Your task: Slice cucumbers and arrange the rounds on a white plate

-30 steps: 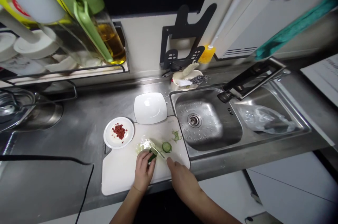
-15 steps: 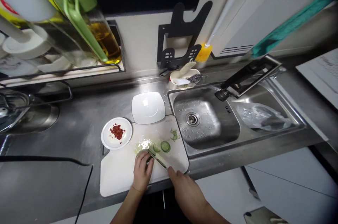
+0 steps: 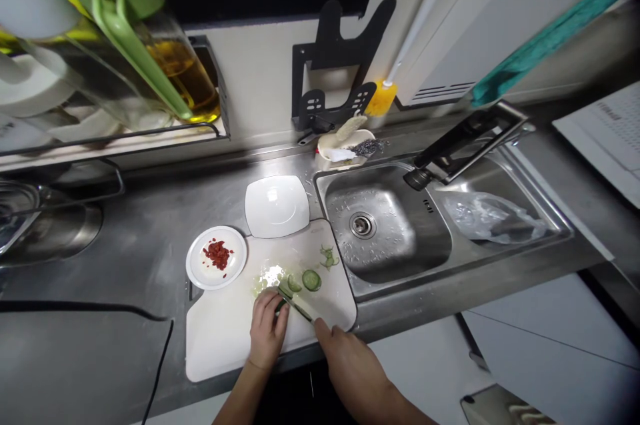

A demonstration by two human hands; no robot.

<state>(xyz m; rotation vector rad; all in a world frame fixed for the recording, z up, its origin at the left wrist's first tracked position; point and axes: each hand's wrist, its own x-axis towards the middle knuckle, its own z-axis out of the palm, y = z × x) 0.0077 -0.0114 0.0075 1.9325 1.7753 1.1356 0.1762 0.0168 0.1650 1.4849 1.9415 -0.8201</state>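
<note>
My left hand (image 3: 267,328) is closed on a dark green cucumber piece (image 3: 281,305) at the front of the white cutting board (image 3: 220,345); the fingers hide most of it. A knife (image 3: 299,309) is gripped by its handle in my right hand (image 3: 353,361). Its blade slants up to the left, against the cucumber beside my left fingertips. Just beyond the blade lie a partly hidden cut slice (image 3: 294,283) and a round cucumber slice (image 3: 311,280). Thin green peelings (image 3: 329,256) rest near the board's right edge. Wet, pale green bits cover the board's middle.
A small plate of red pieces (image 3: 217,258) overlaps the board's back left corner. Behind the board sits a square white dish (image 3: 277,206). The steel sink (image 3: 390,231) with a black faucet (image 3: 440,151) adjoins on the right. A bottle rack (image 3: 210,128) overhangs the left counter.
The whole view has shifted slightly. Both hands, the knife and the cucumber keep nearly the same places on the board.
</note>
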